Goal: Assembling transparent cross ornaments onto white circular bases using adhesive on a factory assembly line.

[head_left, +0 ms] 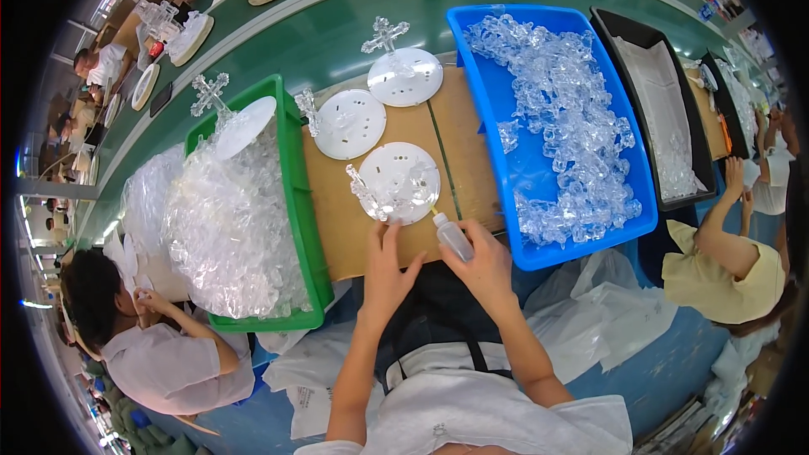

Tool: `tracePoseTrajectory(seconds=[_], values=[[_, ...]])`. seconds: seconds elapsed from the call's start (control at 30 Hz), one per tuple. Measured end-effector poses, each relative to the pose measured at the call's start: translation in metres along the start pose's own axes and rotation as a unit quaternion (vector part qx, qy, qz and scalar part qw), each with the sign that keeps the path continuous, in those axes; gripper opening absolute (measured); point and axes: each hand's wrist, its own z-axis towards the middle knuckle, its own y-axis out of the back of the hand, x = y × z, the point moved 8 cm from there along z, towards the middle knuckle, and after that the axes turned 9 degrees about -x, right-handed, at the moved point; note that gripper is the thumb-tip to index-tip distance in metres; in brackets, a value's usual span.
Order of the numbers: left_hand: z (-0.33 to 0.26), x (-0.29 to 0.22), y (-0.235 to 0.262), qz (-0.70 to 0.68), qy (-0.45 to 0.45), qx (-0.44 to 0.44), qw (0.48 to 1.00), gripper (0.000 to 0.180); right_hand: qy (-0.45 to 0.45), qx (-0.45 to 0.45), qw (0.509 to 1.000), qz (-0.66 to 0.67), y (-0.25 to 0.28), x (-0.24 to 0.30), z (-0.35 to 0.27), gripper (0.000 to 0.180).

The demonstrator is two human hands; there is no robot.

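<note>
My right hand (484, 265) is closed round a small translucent squeeze bottle (455, 241) with a yellowish tip. The bottle leans toward the near right rim of a white round plate (404, 164), its tip close to that rim. My left hand (389, 274) has its fingers stretched out and thumb apart, with fingertips at the plate's near left edge. A clear ornate piece (364, 190) stands on that plate's left side, and more clear parts lie on it. Behind are two more white plates, one with a clear cross (386, 34) and one with a similar clear piece (308, 109).
A green bin (295, 194) heaped with clear plastic-wrapped pieces stands left, a white plate with a cross on top. At right are a blue bin (497, 160) of clear pieces and a black tray (628, 59). Cardboard (345, 236) covers the worktop. Co-workers sit on both sides.
</note>
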Motion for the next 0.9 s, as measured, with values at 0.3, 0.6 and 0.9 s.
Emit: tracePoseTrajectory(seconds=[0.3,0.6,0.9], values=[[-0.006,-0.016,-0.012,0.138,-0.074,0.014,0.988,0.068,-0.016,0.003,1.000,-0.006,-0.002,-0.003,0.002,0.029],[0.001,-0.006,-0.008,0.094,-0.090,0.008,0.992,0.066,-0.036,0.019,0.999,-0.008,-0.003,0.002,-0.016,0.026],[0.002,-0.012,-0.009,0.134,-0.127,0.003,0.983,0.067,-0.017,0.024,0.999,-0.023,-0.006,0.002,-0.016,0.026]])
